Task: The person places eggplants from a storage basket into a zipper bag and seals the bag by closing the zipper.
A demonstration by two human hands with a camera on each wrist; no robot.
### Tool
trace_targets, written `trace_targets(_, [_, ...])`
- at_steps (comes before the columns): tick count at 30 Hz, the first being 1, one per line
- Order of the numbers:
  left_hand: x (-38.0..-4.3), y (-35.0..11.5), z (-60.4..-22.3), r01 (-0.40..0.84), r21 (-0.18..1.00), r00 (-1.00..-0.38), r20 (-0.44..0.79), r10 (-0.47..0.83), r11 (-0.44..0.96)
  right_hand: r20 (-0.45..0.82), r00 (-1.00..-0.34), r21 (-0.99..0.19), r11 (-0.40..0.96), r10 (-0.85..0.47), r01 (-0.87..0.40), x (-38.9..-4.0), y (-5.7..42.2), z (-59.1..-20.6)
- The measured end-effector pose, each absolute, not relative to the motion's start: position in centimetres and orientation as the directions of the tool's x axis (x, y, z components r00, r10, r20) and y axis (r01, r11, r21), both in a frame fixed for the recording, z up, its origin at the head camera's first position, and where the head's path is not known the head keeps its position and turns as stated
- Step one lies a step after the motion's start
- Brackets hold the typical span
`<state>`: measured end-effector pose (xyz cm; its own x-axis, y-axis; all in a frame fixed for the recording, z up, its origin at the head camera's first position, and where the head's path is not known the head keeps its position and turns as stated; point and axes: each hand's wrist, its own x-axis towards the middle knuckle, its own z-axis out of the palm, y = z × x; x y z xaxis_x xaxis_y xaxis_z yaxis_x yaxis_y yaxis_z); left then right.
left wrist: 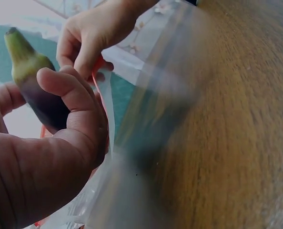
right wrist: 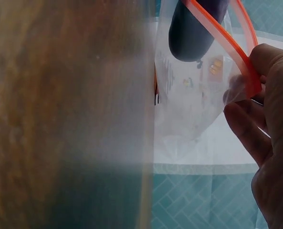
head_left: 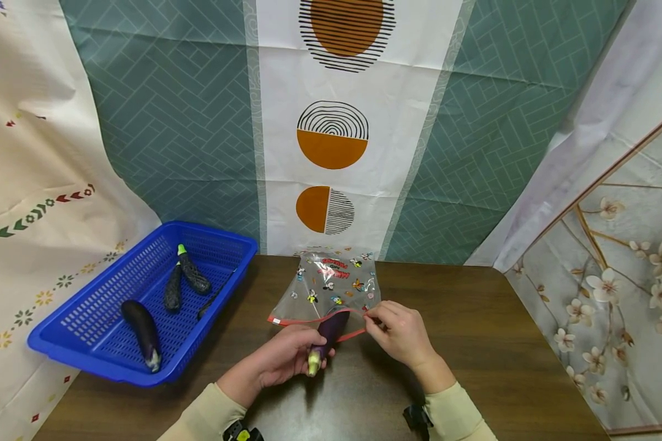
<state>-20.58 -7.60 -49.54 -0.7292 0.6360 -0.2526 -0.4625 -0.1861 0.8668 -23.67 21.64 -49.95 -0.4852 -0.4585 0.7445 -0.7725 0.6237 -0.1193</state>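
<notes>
My left hand grips a dark purple eggplant near its pale green stem end, which points back toward me. The eggplant's far end is inside the mouth of a clear zip bag printed with small cartoon figures and edged in red. With thumb and fingers my right hand pinches the right end of the red zip edge. In the right wrist view the rounded dark end of the eggplant shows through the bag's film. The left wrist view has the stem end rising above my left thumb.
A blue plastic basket stands at the left of the brown wooden table. In it lie another eggplant and two dark, rough-skinned vegetables with green tips. Patterned cloths hang behind and at both sides.
</notes>
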Motion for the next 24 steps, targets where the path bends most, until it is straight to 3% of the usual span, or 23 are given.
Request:
trace_targets(9, [-20.7, -7.64, -49.33, -0.428, 0.885, -0.723, -0.216, 0.656, -0.18, 0.745, -0.487, -0.123, 0.624, -0.456, -0.772, -23.67, 21.48, -50.18])
trace_targets(24, [-20.68, -7.27, -49.36, -0.444, 0.885, -0.732, -0.27, 0.625, -0.139, 0.754, -0.471, -0.104, 0.625, -0.458, -0.774, -23.63, 21.39, -50.16])
